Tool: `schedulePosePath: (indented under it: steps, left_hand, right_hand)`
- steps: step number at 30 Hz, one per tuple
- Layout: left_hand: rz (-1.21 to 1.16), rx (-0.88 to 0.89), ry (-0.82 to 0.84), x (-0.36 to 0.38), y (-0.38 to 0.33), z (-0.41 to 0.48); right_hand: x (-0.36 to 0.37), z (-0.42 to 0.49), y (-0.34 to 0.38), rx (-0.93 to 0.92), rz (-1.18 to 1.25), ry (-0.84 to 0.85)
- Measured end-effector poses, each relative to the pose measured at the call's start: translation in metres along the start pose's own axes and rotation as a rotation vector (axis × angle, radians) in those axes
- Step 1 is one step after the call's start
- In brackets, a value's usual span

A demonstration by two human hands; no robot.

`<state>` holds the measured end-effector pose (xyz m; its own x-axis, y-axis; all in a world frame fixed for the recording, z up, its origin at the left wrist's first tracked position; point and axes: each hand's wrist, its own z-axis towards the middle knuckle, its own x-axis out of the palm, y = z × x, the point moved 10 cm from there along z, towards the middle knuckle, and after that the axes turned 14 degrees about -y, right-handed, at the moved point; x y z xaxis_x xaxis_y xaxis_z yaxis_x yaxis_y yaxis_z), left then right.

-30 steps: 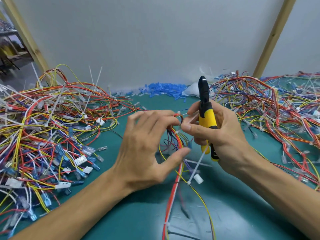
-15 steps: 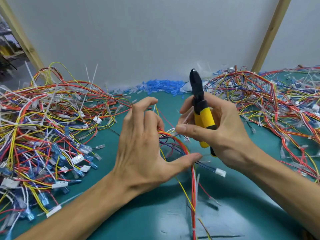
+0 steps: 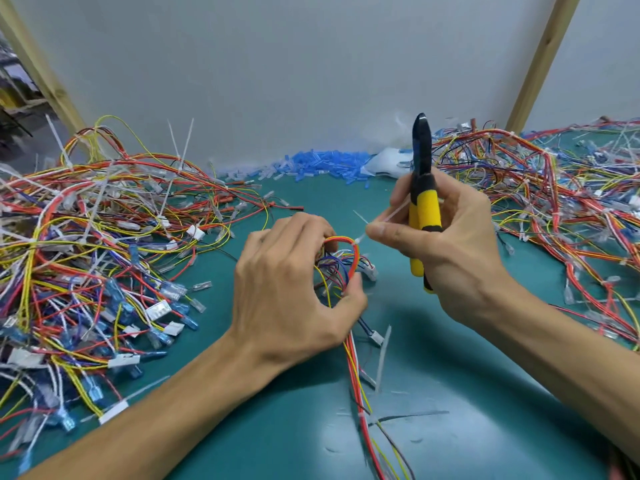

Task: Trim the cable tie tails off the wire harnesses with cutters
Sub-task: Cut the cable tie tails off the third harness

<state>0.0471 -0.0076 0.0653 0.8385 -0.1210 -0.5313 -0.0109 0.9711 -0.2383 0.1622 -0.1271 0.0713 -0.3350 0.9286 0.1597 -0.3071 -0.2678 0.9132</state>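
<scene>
The left pile [image 3: 86, 254] bristles with long white tails standing up out of it, so it reads as stock waiting to be trimmed, kept within easy reach. Beside it the left hand [image 3: 287, 292] curls fingers and thumb round a loop of one harness [image 3: 354, 259] over the mat [image 3: 485, 410]. The harness is held bent, likely so that the tie sits on the crown of the bend and its tail [image 3: 384, 219] sticks out clear of the wires. The right hand [image 3: 446, 244] pinches that tail between thumb and forefinger, drawing it taut, while its other fingers wrap the yellow handles of the cutters [image 3: 424, 202]. The tool is parked nose-up, blades together and well away from the tie — not yet at the cut. The next move, I judge, is to bring the blades down flush against the tie's head. The right pile [image 3: 554, 202] shows few long tails — probably the finished work.
</scene>
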Motion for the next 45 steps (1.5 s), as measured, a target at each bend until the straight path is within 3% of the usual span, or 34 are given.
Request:
schedulePosePath:
  steps: [7,12,16,21,25,27,33,38,42,45]
  left_hand:
    - [-0.041,0.202,-0.115,-0.007,-0.014,0.001]
    - [-0.144,0.216,-0.102,0.001,-0.014,-0.004]
    - [-0.221,0.175,-0.150,-0.004,-0.015,-0.002]
    - [-0.372,-0.025,-0.196,-0.012,0.000,-0.007]
    - [-0.456,-0.054,-0.207,-0.014,0.001,-0.010]
    - [-0.461,-0.068,-0.195,-0.012,0.003,-0.010]
    - [-0.434,-0.063,-0.153,-0.008,0.002,-0.009]
    - [-0.422,-0.038,-0.136,-0.012,0.001,-0.006]
    - [-0.417,0.002,-0.122,-0.017,-0.001,-0.002]
    - [-0.457,0.035,-0.095,-0.019,-0.005,0.001]
  right_hand:
    - [-0.004,0.002,0.004,-0.015,0.004,-0.030]
    - [-0.006,0.003,0.007,-0.025,0.004,-0.045]
    - [0.003,0.002,0.002,-0.029,-0.043,0.049]
    - [0.009,-0.001,-0.012,-0.072,-0.253,0.154]
    - [0.014,-0.004,-0.012,-0.075,-0.207,0.283]
    - [0.019,-0.008,-0.009,-0.140,-0.299,0.375]
    - [0.034,-0.024,-0.004,-0.272,-0.484,0.564]
    - [0.036,-0.029,0.001,-0.388,-0.575,0.609]
    - [0.035,-0.028,-0.002,-0.369,-0.585,0.626]
    - [0.039,-0.034,-0.008,-0.253,-0.508,0.701]
